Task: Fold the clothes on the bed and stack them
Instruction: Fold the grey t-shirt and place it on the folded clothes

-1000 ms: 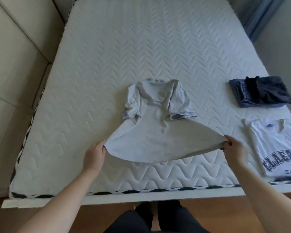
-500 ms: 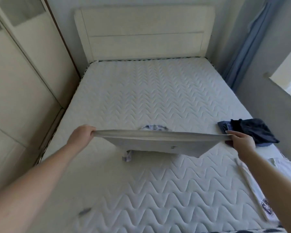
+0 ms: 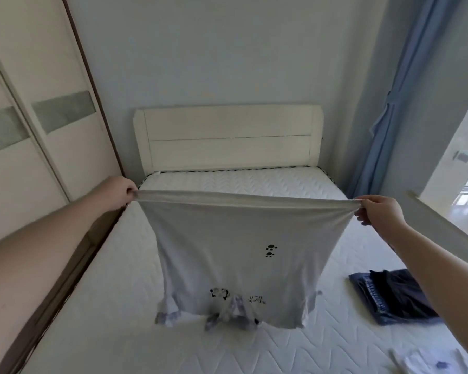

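Both hands are up in the air holding a light grey t-shirt upside down by its hem, stretched out flat over the bed. The left hand has its fingers curled tight around one hem corner, and the right hand pinches the other. The collar end hangs just above the mattress. Folded dark clothes sit off to the right, with a white shirt nearer.

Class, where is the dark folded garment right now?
The dark folded garment lies on the mattress at the right of the head view, beside the hanging grey shirt.
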### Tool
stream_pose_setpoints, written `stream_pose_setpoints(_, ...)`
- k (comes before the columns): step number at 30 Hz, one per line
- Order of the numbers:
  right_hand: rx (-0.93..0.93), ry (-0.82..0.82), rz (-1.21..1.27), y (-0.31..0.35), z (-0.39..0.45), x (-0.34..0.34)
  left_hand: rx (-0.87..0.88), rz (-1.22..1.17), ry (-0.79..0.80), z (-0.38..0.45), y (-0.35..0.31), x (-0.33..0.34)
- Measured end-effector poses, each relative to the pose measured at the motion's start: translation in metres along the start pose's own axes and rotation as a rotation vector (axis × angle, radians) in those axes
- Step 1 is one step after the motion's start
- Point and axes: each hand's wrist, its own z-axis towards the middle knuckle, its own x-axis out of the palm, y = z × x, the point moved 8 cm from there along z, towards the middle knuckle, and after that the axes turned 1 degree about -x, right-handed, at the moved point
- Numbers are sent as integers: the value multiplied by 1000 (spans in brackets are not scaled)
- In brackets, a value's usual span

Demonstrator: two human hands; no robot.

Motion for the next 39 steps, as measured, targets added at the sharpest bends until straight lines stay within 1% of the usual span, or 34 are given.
stream_pose_setpoints(2,-12,-16,-6,12,18,0,-55,-87,138,13,0,0)
stream_pose_setpoints(4,-13,-24,7,20,35,3,-118,-262,256,23,-2,2)
stream_pose_setpoints(6,12,-19,33,24,52,9,-175,-425,294,35,-3,2)
stream_pose_setpoints(8,78,-13,86,22,69,17,-216,-554,290,46,-5,3)
stream_pose_setpoints(12,276,18,226,5,97,42,-367,-891,206,78,-5,18)
stream_pose_setpoints(14,301,72,251,3,109,61,-420,-1018,159,95,-11,30)
stream_pose_setpoints(16,329,72,289,5,118,76,-457,-1098,76,113,-16,37)
stream_pose_setpoints(19,338,48,337,13,135,91,-427,-1117,-46,144,-24,34)
stream_pose_setpoints(22,260,77,382,34,155,99,-366,-1110,-110,173,-30,19)
stream_pose_setpoints(26,167,127,548,59,172,104,-319,-1147,-180,204,-31,-10)
stream_pose_setpoints(29,144,136,611,69,177,104,-293,-1198,-221,211,-30,-30)
stream_pose_setpoints(33,158,153,659,67,174,108,-263,-1270,-224,195,-27,-38)
stream_pose_setpoints(35,184,147,634,58,161,110,-316,-1321,-209,177,-17,-27)
stream_pose_setpoints(37,217,147,582,42,141,112,-417,-1362,-154,155,-4,-3)
stream_pose_setpoints(39,269,129,481,12,116,112,-526,-1298,-93,130,12,34)
